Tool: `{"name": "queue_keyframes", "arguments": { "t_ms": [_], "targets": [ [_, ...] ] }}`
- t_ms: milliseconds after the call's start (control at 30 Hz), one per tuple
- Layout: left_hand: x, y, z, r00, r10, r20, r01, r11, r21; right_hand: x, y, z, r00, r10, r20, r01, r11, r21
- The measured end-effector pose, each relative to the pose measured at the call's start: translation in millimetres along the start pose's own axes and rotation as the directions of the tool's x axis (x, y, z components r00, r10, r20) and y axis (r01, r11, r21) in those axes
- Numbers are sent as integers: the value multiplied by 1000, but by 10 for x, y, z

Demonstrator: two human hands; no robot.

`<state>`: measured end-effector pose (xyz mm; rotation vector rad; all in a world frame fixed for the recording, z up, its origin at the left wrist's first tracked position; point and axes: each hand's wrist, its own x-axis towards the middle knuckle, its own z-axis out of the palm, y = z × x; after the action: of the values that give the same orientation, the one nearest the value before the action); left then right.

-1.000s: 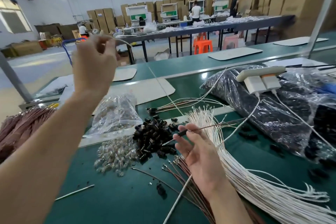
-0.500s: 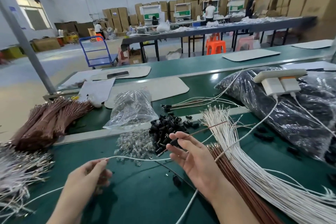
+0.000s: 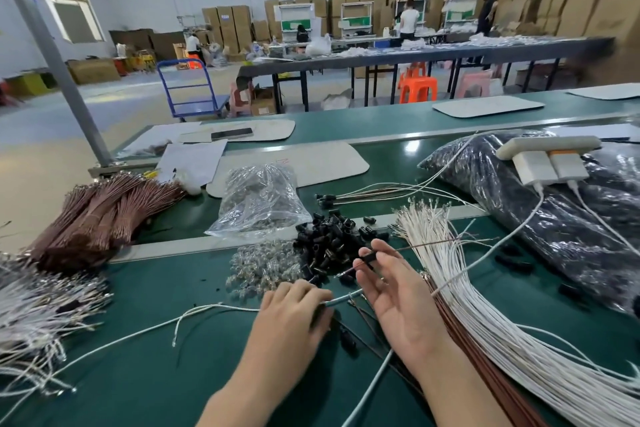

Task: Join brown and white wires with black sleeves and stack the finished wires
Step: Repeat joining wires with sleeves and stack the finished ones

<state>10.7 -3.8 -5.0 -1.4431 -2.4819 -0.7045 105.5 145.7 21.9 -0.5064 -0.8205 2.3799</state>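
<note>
Near the front edge of the desk (image 3: 138, 374), our left hand (image 3: 294, 308) pinches a white wire (image 3: 214, 307); our right hand (image 3: 398, 295) pinches a brown wire (image 3: 426, 245) wearing a black sleeve (image 3: 367, 256).

The green tabletop (image 3: 138, 374) is crossed by a pale metal strip (image 3: 180, 250). At its left edge lie a thick bundle of brown wires (image 3: 97, 215) and, nearer, a tangle of white terminal-tipped wires (image 3: 34, 315). In the middle sit a clear plastic bag (image 3: 259, 204), a heap of black sleeves (image 3: 325, 239) and, touching it, a heap of small clear connectors (image 3: 263, 267). A loose white wire (image 3: 214, 308) trails just beside them. To the right fan out white wires (image 3: 485, 322), with brown wires (image 3: 460, 333) alongside, and a large bag of dark parts (image 3: 554, 218). Farther back rest a few sleeved finished wires (image 3: 381, 192), beige mats (image 3: 311, 166), paper sheets (image 3: 194, 159) and a phone (image 3: 232, 133).
</note>
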Motion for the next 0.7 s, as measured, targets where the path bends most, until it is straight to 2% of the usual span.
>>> {"name": "queue_keyframes", "arguments": {
  "t_ms": [67,133,400,467,633,700],
  "targets": [
    [43,39,92,999,28,-17,-27,998,51,-1,-12,-9,1000,-31,3,31,999,10],
    [68,9,147,1000,-20,4,20,996,90,1,-12,-14,999,-51,9,51,999,14],
    [48,-73,200,998,-63,-29,65,997,51,41,15,-44,996,-80,29,80,997,-6],
    [28,-76,180,994,-82,-69,83,997,5,42,9,-58,995,-91,39,91,996,-3],
    [-20,-239,-2,941,-261,-214,221,956,-191,29,0,-73,993,-104,57,103,995,21],
    [-45,-305,-43,919,-320,-230,253,926,-280,35,4,-83,994,-95,49,94,995,19]
  ]
}}
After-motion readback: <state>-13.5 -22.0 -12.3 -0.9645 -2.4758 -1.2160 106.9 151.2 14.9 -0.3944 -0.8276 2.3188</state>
